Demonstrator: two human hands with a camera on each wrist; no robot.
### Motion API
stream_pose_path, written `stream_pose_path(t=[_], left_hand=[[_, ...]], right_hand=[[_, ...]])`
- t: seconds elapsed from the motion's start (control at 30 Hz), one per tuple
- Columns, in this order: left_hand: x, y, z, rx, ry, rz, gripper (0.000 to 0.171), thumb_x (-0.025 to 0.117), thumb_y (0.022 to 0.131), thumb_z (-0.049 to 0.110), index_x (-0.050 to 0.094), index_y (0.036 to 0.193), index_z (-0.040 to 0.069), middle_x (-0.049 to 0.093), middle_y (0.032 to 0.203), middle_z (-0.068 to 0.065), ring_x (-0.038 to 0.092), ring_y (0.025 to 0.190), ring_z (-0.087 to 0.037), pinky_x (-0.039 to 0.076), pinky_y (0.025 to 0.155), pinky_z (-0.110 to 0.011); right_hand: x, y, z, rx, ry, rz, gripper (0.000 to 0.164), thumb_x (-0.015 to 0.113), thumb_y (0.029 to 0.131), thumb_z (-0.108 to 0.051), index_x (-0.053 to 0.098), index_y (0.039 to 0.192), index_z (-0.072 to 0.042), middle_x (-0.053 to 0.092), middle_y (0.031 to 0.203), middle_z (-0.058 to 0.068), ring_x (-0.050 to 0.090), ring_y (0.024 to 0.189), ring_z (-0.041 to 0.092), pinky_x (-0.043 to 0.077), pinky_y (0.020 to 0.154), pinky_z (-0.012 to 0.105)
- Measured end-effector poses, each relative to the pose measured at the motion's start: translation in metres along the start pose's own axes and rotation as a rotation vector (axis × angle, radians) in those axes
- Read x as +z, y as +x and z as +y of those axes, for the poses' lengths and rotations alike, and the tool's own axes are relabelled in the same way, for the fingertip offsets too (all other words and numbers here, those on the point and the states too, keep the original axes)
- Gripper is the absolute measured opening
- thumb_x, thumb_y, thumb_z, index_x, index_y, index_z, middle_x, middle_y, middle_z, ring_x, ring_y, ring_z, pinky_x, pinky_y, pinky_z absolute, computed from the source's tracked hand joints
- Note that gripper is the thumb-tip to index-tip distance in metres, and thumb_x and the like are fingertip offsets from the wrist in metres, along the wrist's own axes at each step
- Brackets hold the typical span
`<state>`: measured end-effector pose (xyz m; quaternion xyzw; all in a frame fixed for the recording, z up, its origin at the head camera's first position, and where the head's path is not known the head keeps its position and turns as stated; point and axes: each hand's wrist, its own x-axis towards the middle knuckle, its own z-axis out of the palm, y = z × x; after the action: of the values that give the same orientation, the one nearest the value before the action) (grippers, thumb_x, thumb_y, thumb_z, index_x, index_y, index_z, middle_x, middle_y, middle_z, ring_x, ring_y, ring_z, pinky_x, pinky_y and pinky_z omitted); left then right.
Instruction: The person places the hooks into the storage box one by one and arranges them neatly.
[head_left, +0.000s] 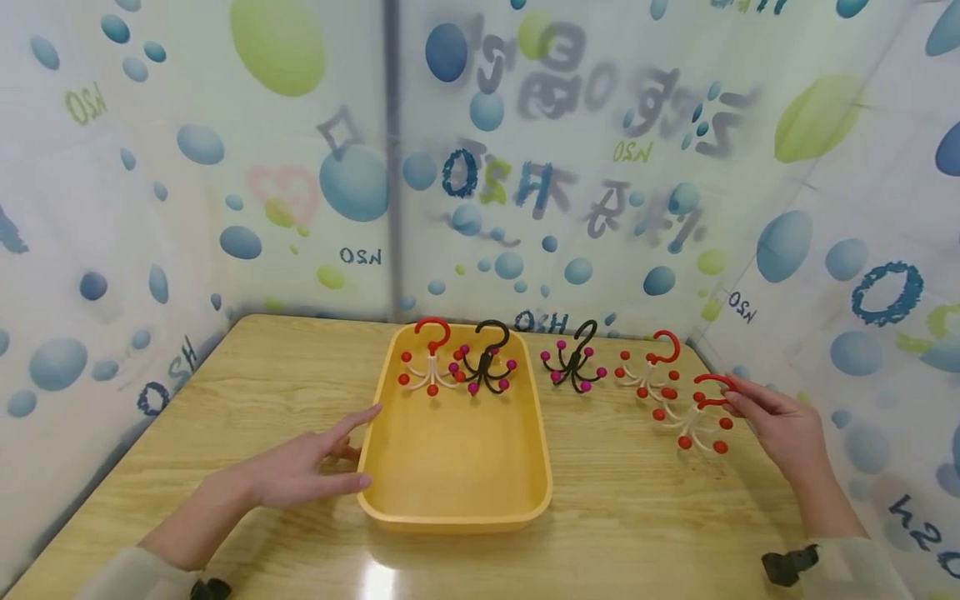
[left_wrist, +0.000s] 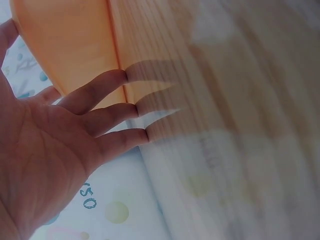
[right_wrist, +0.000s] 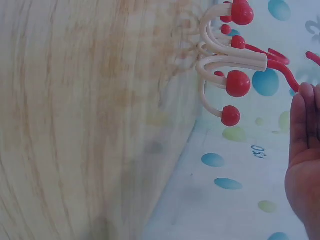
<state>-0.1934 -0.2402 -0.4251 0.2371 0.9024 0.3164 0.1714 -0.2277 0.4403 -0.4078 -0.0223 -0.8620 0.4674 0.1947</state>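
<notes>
My right hand (head_left: 783,429) pinches the red hook of a white multi-arm hanger (head_left: 690,423) with red ball tips, at the table's right side. In the right wrist view this hanger (right_wrist: 235,62) hangs by its hook from the fingers. My left hand (head_left: 300,467) touches the left wall of a yellow tray (head_left: 453,467), fingers extended; in the left wrist view its fingertips reach down to the table beside the tray. At the tray's far end lie a red-hooked white hanger (head_left: 432,371) and a black hanger (head_left: 485,365) with magenta balls.
Right of the tray, another black hanger (head_left: 574,363) lies on the wooden table (head_left: 615,492). Farther right is a white hanger (head_left: 647,375) with a red hook, close behind the held one. Patterned curtains (head_left: 570,167) stand along the table's back and sides.
</notes>
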Motion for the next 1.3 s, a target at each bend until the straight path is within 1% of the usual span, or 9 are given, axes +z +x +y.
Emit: stream_pose_path(t=[0.2, 0.3, 0.43, 0.53, 0.7, 0.77, 1.03, 1.23, 1.3], left_hand=[[0.000, 0.000, 0.002, -0.001, 0.002, 0.001, 0.093, 0.071, 0.105, 0.052, 0.019, 0.177, 0.023, 0.073, 0.142, -0.021, 0.066, 0.137, -0.048, 0.045, 0.113, -0.076], [0.000, 0.000, 0.001, 0.004, 0.003, 0.001, 0.094, 0.071, 0.105, 0.052, 0.019, 0.177, 0.022, 0.074, 0.142, -0.021, 0.066, 0.136, -0.047, 0.046, 0.113, -0.075], [0.000, 0.000, 0.001, 0.001, 0.000, 0.000, 0.094, 0.071, 0.105, 0.052, 0.019, 0.177, 0.022, 0.074, 0.142, -0.020, 0.066, 0.136, -0.047, 0.046, 0.113, -0.074], [0.000, 0.000, 0.001, -0.006, -0.003, -0.002, 0.094, 0.071, 0.105, 0.052, 0.019, 0.177, 0.023, 0.073, 0.142, -0.020, 0.066, 0.137, -0.048, 0.046, 0.113, -0.075], [0.000, -0.001, 0.001, -0.014, -0.007, -0.003, 0.094, 0.071, 0.104, 0.052, 0.019, 0.177, 0.024, 0.073, 0.143, -0.021, 0.065, 0.137, -0.049, 0.046, 0.113, -0.076], [0.000, -0.001, 0.001, -0.016, -0.009, -0.004, 0.094, 0.071, 0.104, 0.053, 0.019, 0.177, 0.025, 0.073, 0.143, -0.021, 0.065, 0.137, -0.048, 0.046, 0.113, -0.076], [0.000, 0.000, 0.001, -0.018, -0.014, -0.009, 0.094, 0.071, 0.104, 0.053, 0.018, 0.177, 0.026, 0.073, 0.143, -0.020, 0.065, 0.138, -0.048, 0.046, 0.113, -0.075], [0.000, 0.000, 0.000, -0.026, -0.019, -0.011, 0.095, 0.071, 0.104, 0.054, 0.017, 0.178, 0.027, 0.072, 0.145, -0.021, 0.064, 0.139, -0.048, 0.045, 0.113, -0.076], [0.000, 0.000, 0.000, -0.026, -0.020, -0.010, 0.095, 0.071, 0.104, 0.054, 0.017, 0.178, 0.027, 0.072, 0.145, -0.021, 0.064, 0.139, -0.048, 0.045, 0.114, -0.076]], right_hand=[[0.001, -0.010, -0.023, -0.002, 0.021, -0.019, 0.039, 0.074, 0.107, -0.024, 0.073, 0.143, -0.010, 0.073, 0.100, -0.041, 0.074, 0.086, -0.015, 0.056, 0.073, 0.008], [0.006, -0.015, -0.037, -0.045, 0.082, -0.045, 0.037, 0.074, 0.107, -0.017, 0.074, 0.142, -0.006, 0.077, 0.101, -0.035, 0.077, 0.087, -0.011, 0.058, 0.077, 0.008], [0.017, -0.020, -0.057, -0.126, 0.104, -0.075, 0.035, 0.073, 0.106, -0.009, 0.074, 0.140, -0.001, 0.080, 0.102, -0.028, 0.078, 0.088, -0.007, 0.057, 0.075, 0.008], [0.027, -0.023, -0.072, -0.192, 0.079, -0.089, 0.033, 0.073, 0.106, -0.007, 0.075, 0.138, 0.001, 0.081, 0.103, -0.028, 0.078, 0.088, -0.008, 0.054, 0.066, 0.009], [0.044, -0.027, -0.094, -0.288, 0.115, -0.121, 0.031, 0.073, 0.104, 0.000, 0.074, 0.134, 0.007, 0.081, 0.107, -0.027, 0.078, 0.089, -0.006, 0.057, 0.072, 0.009], [0.051, -0.029, -0.104, -0.308, 0.120, -0.131, 0.031, 0.073, 0.104, 0.000, 0.075, 0.134, 0.006, 0.081, 0.107, -0.027, 0.078, 0.089, -0.006, 0.059, 0.077, 0.011], [0.078, -0.035, -0.143, -0.341, 0.114, -0.166, 0.031, 0.075, 0.104, -0.008, 0.078, 0.135, -0.004, 0.081, 0.105, -0.021, 0.071, 0.081, 0.002, 0.055, 0.065, 0.017], [0.101, -0.033, -0.165, -0.392, 0.155, -0.198, 0.030, 0.076, 0.104, -0.009, 0.079, 0.135, -0.009, 0.081, 0.111, -0.018, 0.077, 0.087, 0.005, 0.061, 0.071, 0.017], [0.110, -0.033, -0.173, -0.387, 0.160, -0.225, 0.030, 0.076, 0.104, -0.010, 0.079, 0.134, -0.011, 0.080, 0.109, -0.018, 0.075, 0.084, 0.007, 0.059, 0.068, 0.018]])
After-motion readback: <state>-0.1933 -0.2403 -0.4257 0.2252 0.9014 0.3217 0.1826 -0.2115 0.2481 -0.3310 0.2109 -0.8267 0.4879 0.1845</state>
